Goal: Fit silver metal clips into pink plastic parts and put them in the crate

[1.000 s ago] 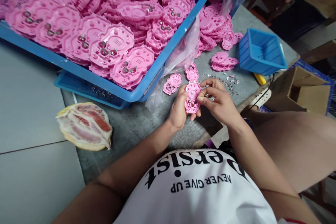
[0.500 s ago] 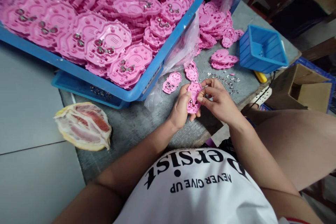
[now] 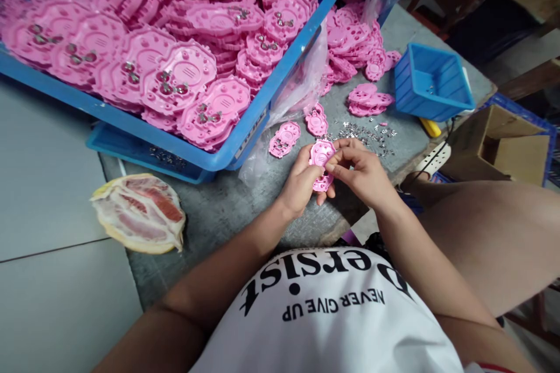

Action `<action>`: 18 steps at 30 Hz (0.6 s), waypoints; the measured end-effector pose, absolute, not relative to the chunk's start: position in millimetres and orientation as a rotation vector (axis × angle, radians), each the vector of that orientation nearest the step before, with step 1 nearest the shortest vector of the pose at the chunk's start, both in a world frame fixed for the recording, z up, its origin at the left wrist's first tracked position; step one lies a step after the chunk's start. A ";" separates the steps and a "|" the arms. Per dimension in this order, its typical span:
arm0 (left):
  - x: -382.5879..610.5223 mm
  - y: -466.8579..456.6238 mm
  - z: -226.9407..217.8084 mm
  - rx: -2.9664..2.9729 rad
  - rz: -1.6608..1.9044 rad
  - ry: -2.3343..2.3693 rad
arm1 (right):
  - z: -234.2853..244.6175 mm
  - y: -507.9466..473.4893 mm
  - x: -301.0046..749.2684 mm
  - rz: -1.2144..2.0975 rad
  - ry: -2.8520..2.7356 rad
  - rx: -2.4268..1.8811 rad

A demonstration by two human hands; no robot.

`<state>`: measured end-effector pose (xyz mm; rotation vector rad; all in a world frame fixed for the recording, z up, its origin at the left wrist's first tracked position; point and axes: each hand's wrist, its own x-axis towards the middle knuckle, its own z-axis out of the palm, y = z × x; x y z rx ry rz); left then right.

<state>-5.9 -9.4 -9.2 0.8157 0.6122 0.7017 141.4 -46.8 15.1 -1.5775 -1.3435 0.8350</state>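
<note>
My left hand (image 3: 298, 185) is closed around a small pink plastic casing (image 3: 322, 152), thumb on its face and fingertips showing beneath. The casing has an oval recess with slits and holes near its lower end. Against its right side, my right hand (image 3: 361, 173) pinches with thumb and forefinger near the holes; whatever lies between those fingertips is too small to make out. Just beyond my hands, two similar pink casings (image 3: 284, 139) lie on the grey table (image 3: 227, 210). Small shiny metal pieces (image 3: 370, 137) are scattered behind my right hand.
A large blue crate (image 3: 214, 160) full of stacked pink casings, several with metal pieces fitted, stands at the upper left. A shallow blue tray (image 3: 144, 148) sits under its edge. Pink parts (image 3: 370, 99), a small blue bin (image 3: 433, 81) and a cut pomelo (image 3: 137, 213) also rest here.
My left thumb has moved down over the holes in the casing. My right fingertips have shifted slightly left, closer over its face. The whole view has shifted slightly.
</note>
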 end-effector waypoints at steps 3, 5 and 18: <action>-5.8 -10.4 -8.6 0.822 0.700 0.623 | 18.1 -48.2 140.7 0.819 -1.380 -1.584; -5.8 -11.1 -7.9 0.813 0.704 0.600 | 19.6 -49.4 141.2 0.848 -1.340 -1.565; -9.2 -1.2 -1.8 0.807 0.955 0.772 | 17.6 -63.9 175.3 0.568 -1.095 -1.626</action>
